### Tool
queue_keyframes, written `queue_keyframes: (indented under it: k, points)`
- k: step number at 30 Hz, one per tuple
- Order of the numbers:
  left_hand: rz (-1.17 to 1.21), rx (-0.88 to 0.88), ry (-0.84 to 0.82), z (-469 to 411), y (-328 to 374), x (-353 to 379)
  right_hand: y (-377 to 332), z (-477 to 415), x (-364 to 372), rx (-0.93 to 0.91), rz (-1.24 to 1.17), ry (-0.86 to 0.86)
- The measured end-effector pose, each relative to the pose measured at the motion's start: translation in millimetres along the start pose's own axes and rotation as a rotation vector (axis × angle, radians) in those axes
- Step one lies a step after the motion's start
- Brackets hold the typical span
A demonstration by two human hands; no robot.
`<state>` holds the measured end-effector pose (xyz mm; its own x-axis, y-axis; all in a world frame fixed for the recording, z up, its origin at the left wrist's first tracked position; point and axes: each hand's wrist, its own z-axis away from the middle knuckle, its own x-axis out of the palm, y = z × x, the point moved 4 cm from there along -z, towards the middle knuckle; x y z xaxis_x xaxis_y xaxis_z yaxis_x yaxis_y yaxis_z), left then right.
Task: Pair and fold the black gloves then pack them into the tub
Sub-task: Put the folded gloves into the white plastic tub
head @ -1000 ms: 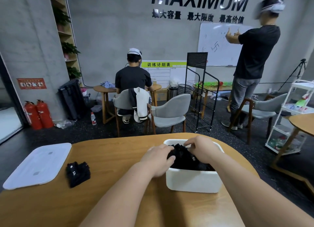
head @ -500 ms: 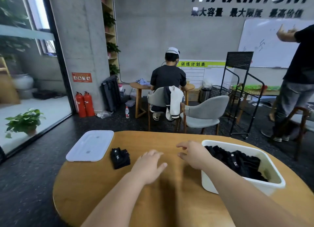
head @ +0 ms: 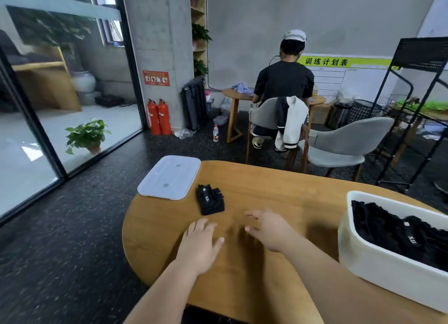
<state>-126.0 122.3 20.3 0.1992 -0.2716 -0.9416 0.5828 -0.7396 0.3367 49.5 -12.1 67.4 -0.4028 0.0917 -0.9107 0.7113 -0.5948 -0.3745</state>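
Tabletop (head: 278, 192) now lies under left hand (head: 201, 243) and right hand (head: 271, 229), off the tub (head: 368, 268).

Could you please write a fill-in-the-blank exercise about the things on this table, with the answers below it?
1. The folded gloves on the table lie beside a white ____.
2. The left hand and the right hand both hold ____.
3. The tub stands to the ____ of both hands.
4. The packed gloves in the tub are ____ in colour.
Answers: lid; nothing; right; black.
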Motion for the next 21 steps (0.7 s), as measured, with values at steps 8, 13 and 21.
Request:
queue_keyframes:
  k: [8,13,21]
  points:
    - [-0.07,-0.08,0.112,9.8,-32.0,31.9,-31.4,-35.8,35.9,-0.079,-0.022,-0.003]
    - [-0.08,-0.076,0.137,9.0,-31.7,29.5,-58.8,-64.6,49.0,-0.132,-0.017,0.028]
    - [-0.069,-0.077,0.158,6.1,-33.5,31.9,-80.1,-105.5,77.5,-0.132,0.198,-0.062]
